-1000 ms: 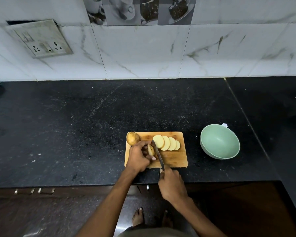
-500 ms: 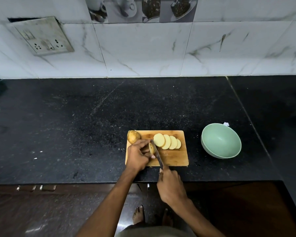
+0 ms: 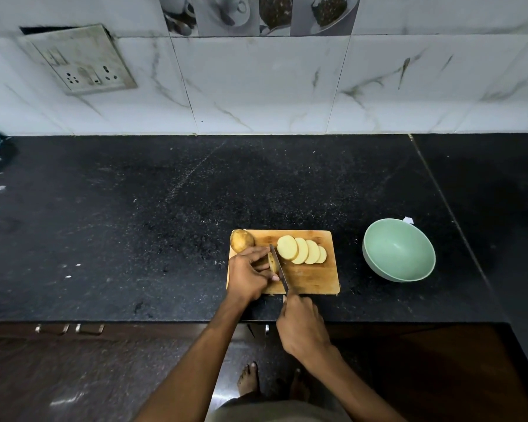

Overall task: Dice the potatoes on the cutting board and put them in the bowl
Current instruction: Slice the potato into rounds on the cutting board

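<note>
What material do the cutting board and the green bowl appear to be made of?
The cutting board looks like wood or bamboo with a matte finish: warm tan with visible grain streaks. The bowl is pale green, smooth and uniform with a soft sheen; this suggests plastic or melamine, though glazed ceramic is possible.

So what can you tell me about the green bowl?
The bowl is pale mint green, round and fairly deep, with a smooth matte look that could be plastic or ceramic. It sits upright on the black counter, to the right of the cutting board and apart from it. Nothing is inside it yet. Neither hand touches it. A small white scrap lies on the counter just behind its far rim.
</note>
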